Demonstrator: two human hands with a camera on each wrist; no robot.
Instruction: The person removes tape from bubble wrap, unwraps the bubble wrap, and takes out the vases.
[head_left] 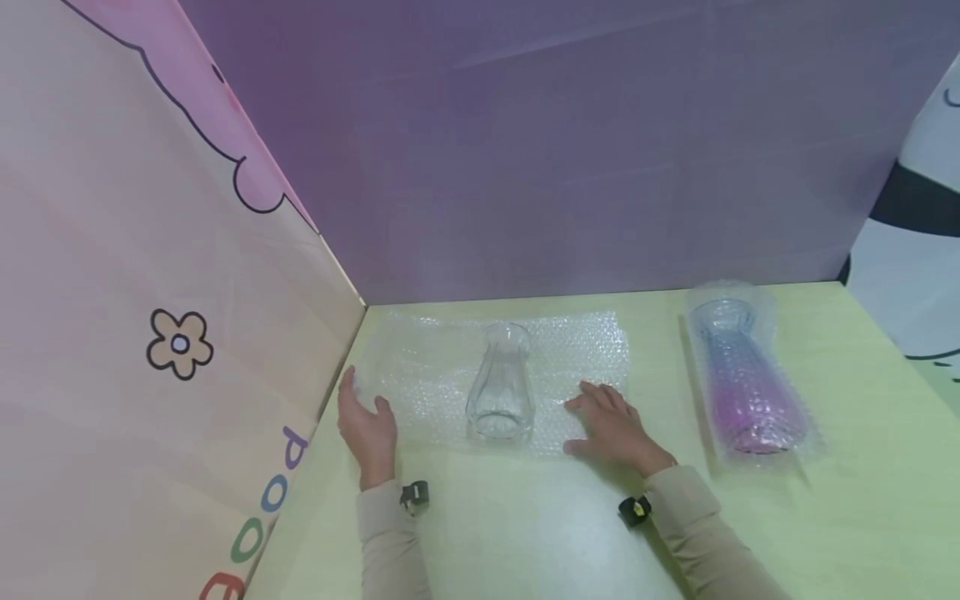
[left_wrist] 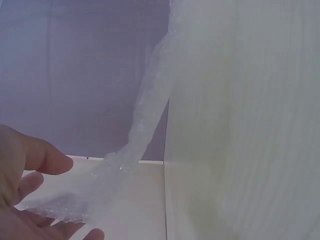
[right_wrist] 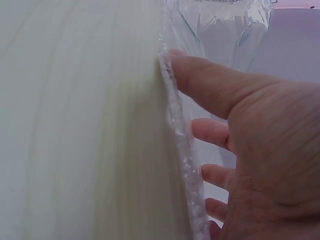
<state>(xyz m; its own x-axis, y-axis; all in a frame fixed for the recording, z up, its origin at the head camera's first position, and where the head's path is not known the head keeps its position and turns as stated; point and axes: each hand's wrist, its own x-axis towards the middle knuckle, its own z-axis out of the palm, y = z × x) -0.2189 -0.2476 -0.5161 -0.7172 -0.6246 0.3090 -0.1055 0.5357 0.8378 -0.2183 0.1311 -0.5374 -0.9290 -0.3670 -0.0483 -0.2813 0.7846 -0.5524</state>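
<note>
A clear glass vase (head_left: pixel 501 392) lies on its side on a sheet of bubble wrap (head_left: pixel 431 400) spread over the table. My left hand (head_left: pixel 367 429) is at the sheet's left end, where the wrap lifts off the table; in the left wrist view the raised edge lies between the thumb and the loosely bent fingers (left_wrist: pixel 45 155). My right hand (head_left: pixel 611 429) rests on the right part of the sheet with its fingers spread. In the right wrist view its thumb (right_wrist: pixel 210 82) touches the near edge of the wrap, with the vase just beyond.
A pink and blue vase (head_left: pixel 750 392) wrapped in bubble wrap lies at the right on the pale table (head_left: pixel 525 517). A printed wall panel (head_left: pixel 225 333) borders the left side, and a purple panel (head_left: pixel 562 167) stands along the back.
</note>
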